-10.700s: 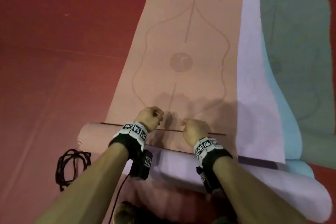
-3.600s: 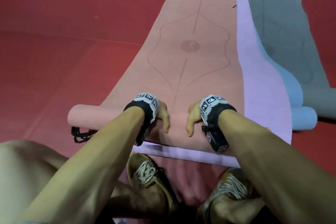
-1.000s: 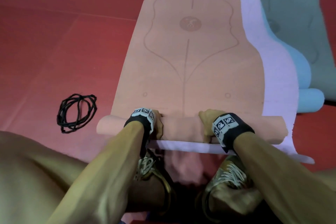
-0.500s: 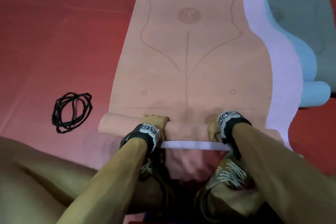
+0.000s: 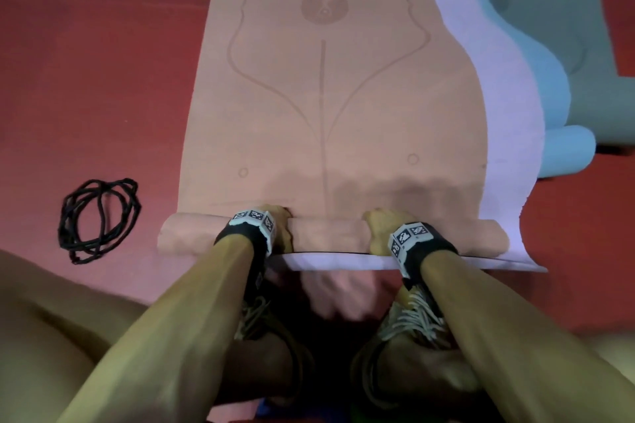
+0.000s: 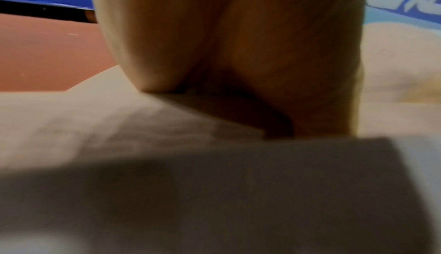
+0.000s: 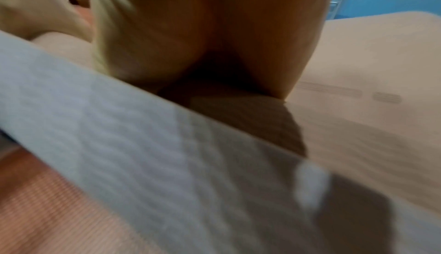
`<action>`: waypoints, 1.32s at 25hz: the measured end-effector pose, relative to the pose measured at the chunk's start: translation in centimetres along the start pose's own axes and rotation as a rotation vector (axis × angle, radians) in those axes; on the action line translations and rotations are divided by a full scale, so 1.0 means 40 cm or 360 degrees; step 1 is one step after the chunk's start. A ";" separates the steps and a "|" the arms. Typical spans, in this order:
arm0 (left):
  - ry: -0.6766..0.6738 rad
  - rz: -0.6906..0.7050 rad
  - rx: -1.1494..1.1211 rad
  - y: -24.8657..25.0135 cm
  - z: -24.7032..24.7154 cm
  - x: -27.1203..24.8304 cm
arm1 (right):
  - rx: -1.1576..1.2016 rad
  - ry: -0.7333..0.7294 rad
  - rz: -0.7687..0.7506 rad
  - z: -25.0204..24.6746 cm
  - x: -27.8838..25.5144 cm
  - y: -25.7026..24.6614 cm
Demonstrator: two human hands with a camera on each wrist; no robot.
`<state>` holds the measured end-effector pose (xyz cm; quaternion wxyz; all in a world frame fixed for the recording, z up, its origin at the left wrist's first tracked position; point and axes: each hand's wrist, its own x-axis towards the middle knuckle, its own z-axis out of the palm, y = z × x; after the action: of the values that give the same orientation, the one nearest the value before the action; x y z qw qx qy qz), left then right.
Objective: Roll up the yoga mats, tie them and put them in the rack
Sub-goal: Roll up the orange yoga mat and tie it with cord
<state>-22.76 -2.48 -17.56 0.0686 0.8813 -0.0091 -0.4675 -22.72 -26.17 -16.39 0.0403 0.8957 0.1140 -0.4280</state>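
Observation:
The salmon pink yoga mat (image 5: 323,106) lies flat ahead, its near end wound into a roll (image 5: 330,233) across the view. My left hand (image 5: 280,227) and right hand (image 5: 379,228) sit on top of the roll, a forearm's width apart, fingers curled over its far side. The fingertips are hidden behind the roll. In the wrist views the heel of the left hand (image 6: 238,50) and of the right hand (image 7: 214,31) presses down on the pink mat (image 6: 167,163). A lilac mat (image 5: 508,113) lies underneath, its near edge (image 7: 119,126) showing.
A coiled black cord (image 5: 99,216) lies on the red floor (image 5: 86,62) left of the roll. Right of the lilac mat are a partly rolled light blue mat (image 5: 567,154) and a grey-green mat (image 5: 549,10). My shoes (image 5: 412,319) stand just behind the roll.
The roll has grown thicker and travelled forward up the pink mat. In the last half second both hands shifted on top of it, and the black cord now lies level with the roll.

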 end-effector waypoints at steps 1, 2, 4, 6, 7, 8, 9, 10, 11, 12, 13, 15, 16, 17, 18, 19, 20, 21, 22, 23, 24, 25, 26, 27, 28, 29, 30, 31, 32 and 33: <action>0.0056 0.0016 -0.0012 -0.002 0.016 -0.006 | 0.0018 -0.0044 0.0007 -0.004 0.009 0.002; 0.0125 0.0025 0.0012 -0.005 0.035 -0.011 | 0.0058 -0.0077 -0.0006 -0.012 0.009 -0.003; 0.0235 0.0002 0.0189 0.001 0.065 -0.024 | 0.0075 -0.0214 0.0013 -0.036 0.026 -0.007; 0.0315 -0.0045 0.0422 0.016 0.080 -0.032 | 0.0084 -0.0330 0.0027 -0.055 0.046 -0.001; 0.0338 -0.0053 0.0482 0.022 0.083 -0.028 | 0.0081 -0.0360 0.0024 -0.057 0.053 0.005; 0.0340 -0.0067 0.0495 0.023 0.082 -0.025 | 0.0090 -0.0373 0.0008 -0.057 0.061 0.009; 0.0331 -0.0067 0.0468 0.024 0.074 -0.019 | 0.0060 -0.0344 -0.0025 -0.051 0.059 0.009; 0.0309 -0.0066 0.0445 0.024 0.061 -0.015 | -0.0004 -0.0301 -0.0054 -0.042 0.049 0.006; 0.0282 -0.0051 0.0427 0.027 0.045 -0.013 | -0.0046 -0.0207 -0.0084 -0.029 0.035 0.008; 0.0267 -0.0036 0.0367 0.027 0.032 -0.008 | -0.0027 -0.0117 -0.0088 -0.015 0.019 0.011; 0.0240 -0.0017 0.0308 0.026 0.016 -0.006 | 0.0018 -0.0055 -0.0072 -0.002 0.002 0.010; 0.0102 -0.0028 0.0215 0.017 -0.015 0.006 | -0.0038 0.0134 -0.0090 0.022 -0.024 0.000; 0.0051 -0.0029 0.0175 0.013 -0.029 0.012 | -0.0149 0.0247 -0.0113 0.034 -0.031 -0.005; 0.0009 -0.0022 0.0162 0.011 -0.042 0.012 | -0.0228 0.0349 -0.0119 0.043 -0.036 -0.011; -0.0018 -0.0007 0.0144 0.011 -0.047 0.016 | -0.0249 0.0397 -0.0103 0.044 -0.036 -0.016; -0.0045 0.0007 0.0151 0.014 -0.046 0.017 | -0.0202 0.0369 -0.0088 0.037 -0.034 -0.019; -0.0037 0.0006 0.0141 0.017 -0.036 0.012 | -0.0140 0.0294 -0.0080 0.023 -0.031 -0.020; 0.0029 -0.0016 0.0156 0.015 -0.019 0.008 | -0.0075 0.0210 -0.0070 0.009 -0.022 -0.018; 0.0119 -0.0037 0.0161 0.010 0.002 0.001 | -0.0022 0.0138 -0.0058 -0.006 -0.011 -0.016; 0.0169 -0.0033 0.0192 0.010 0.018 -0.006 | 0.0005 0.0083 -0.0049 -0.019 -0.002 -0.016; 0.0201 -0.0001 0.0218 0.006 0.037 -0.008 | 0.0020 0.0018 -0.0039 -0.030 0.006 -0.016; 0.0230 0.0013 0.0282 0.004 0.051 -0.014 | 0.0048 -0.0046 -0.0039 -0.037 0.019 -0.014; 0.0276 0.0010 0.0332 0.003 0.065 -0.021 | 0.0083 -0.0127 -0.0034 -0.043 0.032 -0.013; 0.0350 -0.0009 0.0406 0.004 0.074 -0.026 | 0.0122 -0.0206 -0.0037 -0.055 0.042 -0.011; 0.0432 -0.0013 0.0462 0.010 0.084 -0.027 | 0.0158 -0.0264 -0.0035 -0.065 0.055 -0.006; 0.0473 -0.0018 0.0489 0.013 0.087 -0.028 | 0.0185 -0.0308 -0.0028 -0.073 0.065 -0.002; 0.0480 -0.0003 0.0477 0.017 0.084 -0.027 | 0.0206 -0.0337 -0.0021 -0.076 0.070 0.000; 0.0454 -0.0017 0.0477 0.021 0.074 -0.024 | 0.0219 -0.0331 -0.0016 -0.073 0.072 -0.001; 0.0417 -0.0011 0.0454 0.025 0.059 -0.018 | 0.0206 -0.0284 -0.0015 -0.063 0.068 -0.002; 0.0371 -0.0009 0.0433 0.028 0.035 -0.016 | 0.0165 -0.0207 -0.0038 -0.047 0.058 -0.004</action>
<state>-24.21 -3.69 -17.67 -0.0520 0.9307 -0.0617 -0.3568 -19.95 -25.31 -17.00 -0.0041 0.8654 0.0995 -0.4910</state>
